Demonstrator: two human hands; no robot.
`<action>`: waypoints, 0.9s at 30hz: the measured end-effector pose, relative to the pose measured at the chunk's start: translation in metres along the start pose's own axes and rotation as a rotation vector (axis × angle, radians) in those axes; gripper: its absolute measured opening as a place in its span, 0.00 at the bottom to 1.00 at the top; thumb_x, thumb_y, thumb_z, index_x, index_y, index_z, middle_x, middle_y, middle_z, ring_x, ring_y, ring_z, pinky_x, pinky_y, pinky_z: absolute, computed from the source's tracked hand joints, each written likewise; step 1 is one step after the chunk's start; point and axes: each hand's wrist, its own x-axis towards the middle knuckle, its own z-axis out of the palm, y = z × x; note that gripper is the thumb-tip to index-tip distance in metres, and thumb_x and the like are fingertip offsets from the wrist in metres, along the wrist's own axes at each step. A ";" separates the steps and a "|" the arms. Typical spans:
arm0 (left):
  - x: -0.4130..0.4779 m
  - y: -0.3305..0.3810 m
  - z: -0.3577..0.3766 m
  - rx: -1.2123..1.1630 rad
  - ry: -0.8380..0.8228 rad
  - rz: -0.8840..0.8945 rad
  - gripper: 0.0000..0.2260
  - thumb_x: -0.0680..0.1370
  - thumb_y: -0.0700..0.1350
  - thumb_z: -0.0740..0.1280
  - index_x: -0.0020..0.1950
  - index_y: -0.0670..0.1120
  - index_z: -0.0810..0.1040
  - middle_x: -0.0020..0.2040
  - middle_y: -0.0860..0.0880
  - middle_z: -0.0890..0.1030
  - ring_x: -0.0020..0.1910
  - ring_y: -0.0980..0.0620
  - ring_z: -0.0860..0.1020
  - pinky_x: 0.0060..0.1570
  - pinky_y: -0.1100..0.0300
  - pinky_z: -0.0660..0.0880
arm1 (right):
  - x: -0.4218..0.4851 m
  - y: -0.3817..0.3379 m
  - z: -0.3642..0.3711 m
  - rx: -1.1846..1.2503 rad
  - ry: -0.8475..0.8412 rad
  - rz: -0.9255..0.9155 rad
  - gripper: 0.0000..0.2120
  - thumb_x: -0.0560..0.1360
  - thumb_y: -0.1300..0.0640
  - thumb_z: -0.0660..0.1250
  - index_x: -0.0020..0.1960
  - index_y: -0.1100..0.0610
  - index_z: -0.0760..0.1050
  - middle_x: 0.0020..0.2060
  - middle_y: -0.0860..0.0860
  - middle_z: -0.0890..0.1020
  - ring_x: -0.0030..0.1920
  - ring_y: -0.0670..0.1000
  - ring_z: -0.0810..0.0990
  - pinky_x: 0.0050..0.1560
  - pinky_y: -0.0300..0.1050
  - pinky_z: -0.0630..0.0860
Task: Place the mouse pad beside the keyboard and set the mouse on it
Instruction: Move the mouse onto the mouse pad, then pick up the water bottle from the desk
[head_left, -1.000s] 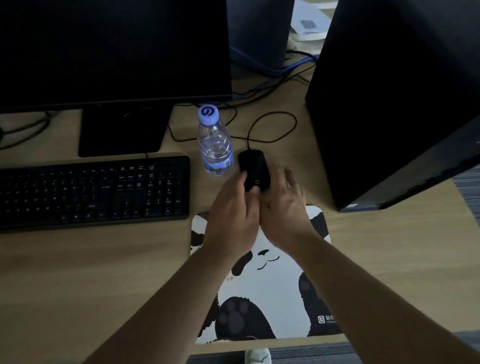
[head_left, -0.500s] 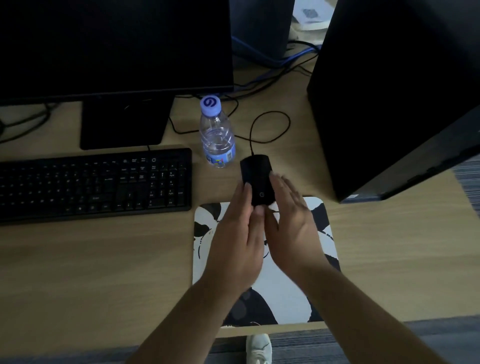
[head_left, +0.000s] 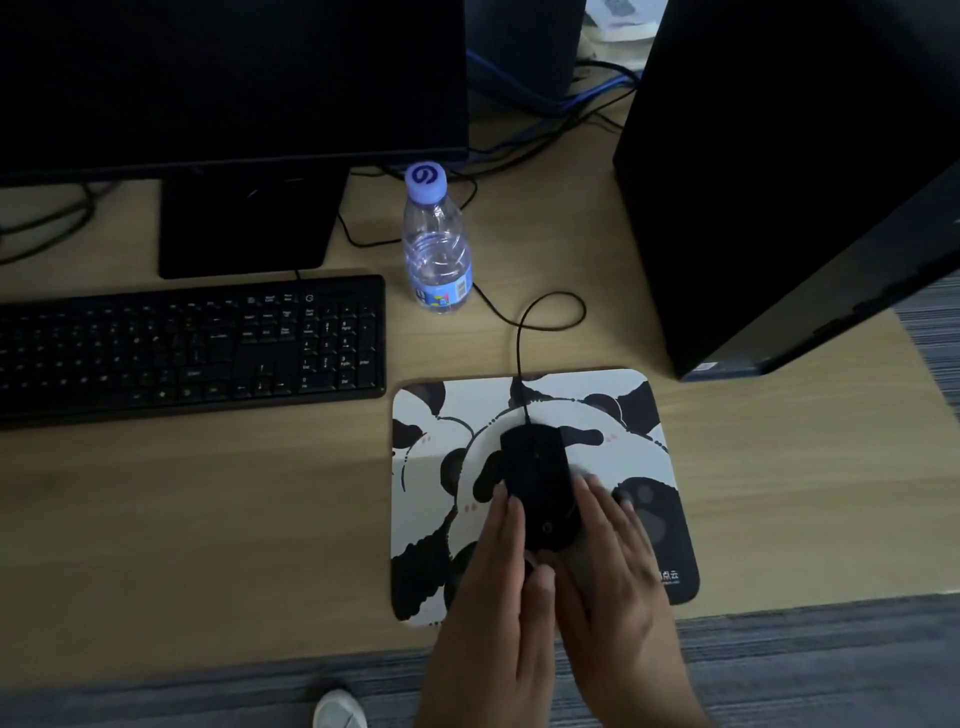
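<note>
Both hands meet over the mouse pad's (head_left: 636, 415) near half: left hand (head_left: 493, 608) and right hand (head_left: 613, 577), fingers straight, flank the black mouse (head_left: 537, 483) resting mid-pad and touch its sides. Just beside the pad's far-left corner lies the keyboard (head_left: 192, 343). Beyond the pad stands a water bottle (head_left: 436, 254), upright.

Left hand (head_left: 493, 597) and right hand (head_left: 615, 577) side by side, fingers (head_left: 602, 512) straight and pointing forward, slightly spread
</note>
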 end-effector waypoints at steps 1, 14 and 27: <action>0.000 -0.001 -0.001 0.019 -0.015 -0.006 0.28 0.82 0.60 0.52 0.81 0.52 0.57 0.80 0.66 0.50 0.78 0.69 0.53 0.70 0.77 0.53 | 0.000 0.001 0.000 -0.009 -0.005 -0.001 0.28 0.80 0.49 0.58 0.71 0.69 0.70 0.70 0.58 0.76 0.73 0.55 0.71 0.73 0.57 0.64; 0.007 -0.017 -0.025 -0.255 -0.077 -0.083 0.29 0.77 0.52 0.67 0.77 0.60 0.64 0.79 0.58 0.64 0.76 0.61 0.67 0.67 0.65 0.70 | 0.001 0.012 -0.004 -0.042 -0.071 -0.052 0.33 0.72 0.52 0.66 0.72 0.68 0.68 0.72 0.57 0.72 0.74 0.55 0.69 0.75 0.50 0.61; 0.189 0.045 -0.115 -0.066 0.288 -0.049 0.33 0.76 0.52 0.73 0.78 0.54 0.63 0.75 0.57 0.68 0.72 0.61 0.66 0.70 0.61 0.64 | 0.172 -0.066 -0.027 0.251 -0.102 0.118 0.40 0.72 0.51 0.74 0.78 0.51 0.60 0.72 0.45 0.70 0.72 0.47 0.69 0.66 0.39 0.71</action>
